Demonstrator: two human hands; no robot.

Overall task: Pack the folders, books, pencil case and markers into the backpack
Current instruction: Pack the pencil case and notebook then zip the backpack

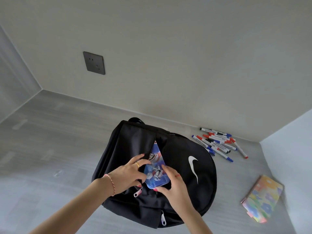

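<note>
A black backpack [199,186] with a white swoosh lies on the grey surface, its zip opening facing me. A blue printed pencil case [156,169] sits halfway inside that opening. My left hand [128,174] grips the case's left side and the opening's edge. My right hand [170,184] holds the case's lower right corner. Several markers [217,142] with red, blue and black caps lie in a loose pile to the backpack's right. A colourful patterned book [262,198] lies at the lower right.
The grey surface [50,149] ends at a pale wall behind and a side wall at the right. A dark wall socket [94,63] sits on the back wall at upper left.
</note>
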